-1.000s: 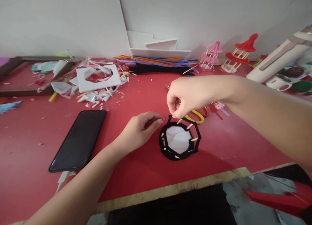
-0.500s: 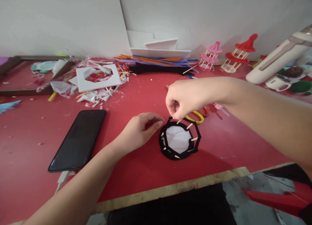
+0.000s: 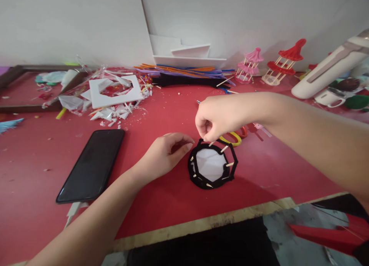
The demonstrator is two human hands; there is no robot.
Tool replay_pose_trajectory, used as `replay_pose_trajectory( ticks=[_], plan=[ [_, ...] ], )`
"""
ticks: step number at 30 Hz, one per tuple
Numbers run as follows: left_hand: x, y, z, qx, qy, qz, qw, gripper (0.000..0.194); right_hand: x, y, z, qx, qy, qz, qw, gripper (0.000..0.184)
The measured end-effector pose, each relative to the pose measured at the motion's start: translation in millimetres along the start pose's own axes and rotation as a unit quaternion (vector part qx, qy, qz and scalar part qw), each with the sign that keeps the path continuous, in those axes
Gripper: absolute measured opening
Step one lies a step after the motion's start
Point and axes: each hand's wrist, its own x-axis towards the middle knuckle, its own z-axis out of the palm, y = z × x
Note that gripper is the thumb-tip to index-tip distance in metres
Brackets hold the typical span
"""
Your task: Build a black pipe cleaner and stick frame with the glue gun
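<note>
A small round model (image 3: pixel 211 185) lies on the red table, with a white hexagonal base inside black fuzzy edging. Short pale sticks stand around it, joined by a raised black pipe cleaner hexagon (image 3: pixel 235 158). My right hand (image 3: pixel 209 120) reaches over from the far side, thumb and fingers pinched on the hexagon's top left part; the fingertips partly hide the contact. Left of the model, my left hand (image 3: pixel 173 150) rests on its side, fingers curved and thumb slightly apart from the forefinger. Its tips are close beside the black edge, with nothing visible between them.
A black phone (image 3: pixel 91 166) with a cable lies left. Yellow-handled scissors (image 3: pixel 235 139) sit behind the model. Foam scraps (image 3: pixel 115 93), pipe cleaners (image 3: pixel 187 73), pink (image 3: pixel 248 68) and red (image 3: pixel 284 64) pagoda models, a white bottle (image 3: pixel 325 70) and a cup (image 3: pixel 329 97) line the back.
Both hands and the black model stay practically still. The view has shifted very slightly.
</note>
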Motion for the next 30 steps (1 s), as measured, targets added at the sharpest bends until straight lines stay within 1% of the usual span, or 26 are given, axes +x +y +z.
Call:
replay_pose_trajectory(
  ticks=[5, 9, 11, 13, 14, 17, 19, 21, 23, 25, 27, 30],
  plan=[
    [0.1, 1.0, -0.5, 0.005, 0.001, 0.002, 1.0, 0.025, 1.7, -0.5, 5.1, 0.005, 0.024, 0.001, 1.0, 0.015],
    [-0.3, 2.0, -1.0, 0.019, 0.002, 0.002, 1.0, 0.026, -2.8, 1.9, 3.3, 0.029, 0.04, -0.004, 0.999, 0.014],
    [-0.7, 1.9, -0.6, 0.017, 0.005, 0.009, 1.0, 0.026, -8.8, 7.7, 1.8, 0.046, 0.071, -0.007, 0.996, 0.01],
    [-1.2, 1.1, 0.3, 0.017, 0.013, 0.019, 1.0, 0.025, -16.9, 15.9, 3.6, 0.066, 0.125, -0.009, 0.99, 0.005],
    [-1.5, 0.7, 0.9, 0.02, 0.017, 0.025, 0.999, 0.024, -21.3, 20.1, 6.8, 0.078, 0.158, -0.009, 0.984, 0.006],
    [-2.1, 0.0, 2.6, 0.035, 0.021, 0.042, 0.998, 0.023, -33.8, 30.1, 27.1, 0.114, 0.258, -0.023, 0.959, 0.011],
    [-2.3, 0.8, 3.1, 0.042, 0.016, 0.053, 0.998, 0.024, -39.6, 34.1, 47.8, 0.133, 0.327, -0.065, 0.933, 0.016],
    [-2.4, 2.6, 3.0, 0.046, 0.011, 0.059, 0.997, 0.025, -42.6, 37.2, 69.9, 0.149, 0.383, -0.118, 0.904, 0.02],
    [-2.3, 4.9, 2.3, 0.044, 0.009, 0.056, 0.997, 0.024, -42.9, 40.7, 89.1, 0.145, 0.419, -0.156, 0.883, 0.023],
    [-2.2, 6.9, 1.4, 0.039, 0.01, 0.046, 0.998, 0.025, -41.6, 44.4, 102.6, 0.132, 0.44, -0.175, 0.871, 0.026],
    [-2.1, 8.0, 0.6, 0.034, 0.006, 0.035, 0.999, 0.026, -40.1, 47.9, 110.0, 0.128, 0.453, -0.185, 0.863, 0.028],
    [-2.1, 8.2, -0.1, 0.029, 0.004, 0.024, 0.999, 0.026, -39.7, 51.6, 113.6, 0.131, 0.473, -0.184, 0.851, 0.029]
  ],
)
